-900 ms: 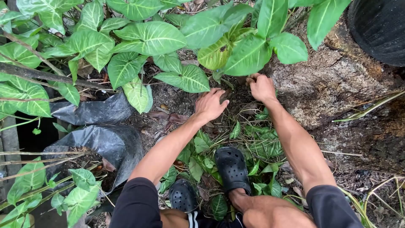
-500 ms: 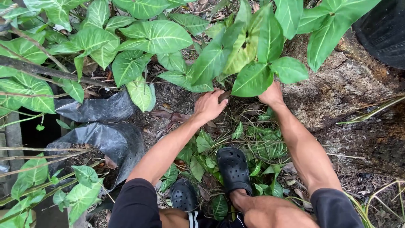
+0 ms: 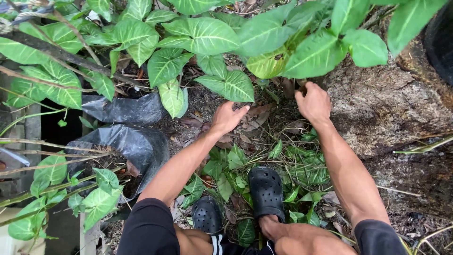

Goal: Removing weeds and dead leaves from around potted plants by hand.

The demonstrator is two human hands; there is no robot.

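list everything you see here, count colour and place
leafy plants: many, green with pale veins, across the top and lower left
cut leaves: a heap, green, on the ground round the feet
black bags: two, black plastic, left of centre, the nearer one holds soil
branches: a few, brown, upper left
trunk: one, grey-brown, right side
black tub: one, only an edge shows, top right corner
dry leaves: several, brown, on the soil between the hands
clogs: two, black, bottom centre
left hand: one, fingers spread over the soil, nothing in its grip
right hand: one, at the plant base by the trunk, fingers curled; whether it grips a stem I cannot tell
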